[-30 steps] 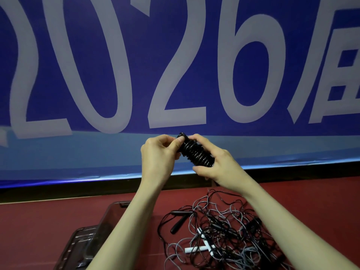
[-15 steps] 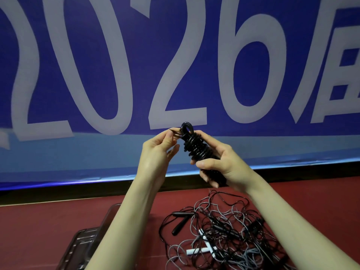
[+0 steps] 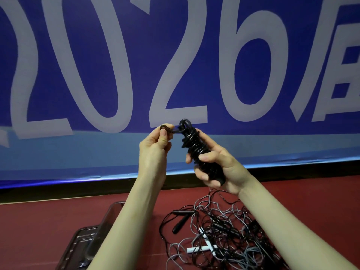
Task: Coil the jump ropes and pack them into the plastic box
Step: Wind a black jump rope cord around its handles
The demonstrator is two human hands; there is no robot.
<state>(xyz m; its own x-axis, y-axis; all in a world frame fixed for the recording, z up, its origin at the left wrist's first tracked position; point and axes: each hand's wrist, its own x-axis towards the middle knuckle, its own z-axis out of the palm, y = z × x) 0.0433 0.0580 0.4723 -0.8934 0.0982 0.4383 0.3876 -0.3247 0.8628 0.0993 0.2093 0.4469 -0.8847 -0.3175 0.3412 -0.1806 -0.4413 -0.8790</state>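
1. Black cord is wound tight round the handles into a coiled jump rope [image 3: 196, 151], held up in the air well above the tangle of ropes [image 3: 220, 232] on the floor.
2. Her right hand [image 3: 220, 168] is clamped round the lower half of that coil, thumb across the front and fingers curled beneath; the coil tilts up and to the left out of the fist.
3. Left of the coil's top, the left hand [image 3: 155, 147] pinches the rope's free end [image 3: 167, 129] between thumb and fingertips, the short length running across to the small loop at the coil's tip.
4. Both hands stand clear of everything else, with open air all round the coil and the blue banner [image 3: 116, 65] with big pale numerals behind it.
5. Below the coil, the tangle spreads black and grey cords over the red floor [image 3: 311, 207], with a black handle [image 3: 180, 224] at its left edge and white handles [image 3: 200, 248] nearer me.
6. Left of the tangle sits the clear plastic box [image 3: 111, 213], its near rim partly hidden by the left forearm, with its lid [image 3: 78, 244] lying beside it towards the left.
7. Between the box's right edge and the tangle lies a narrow strip of bare floor.
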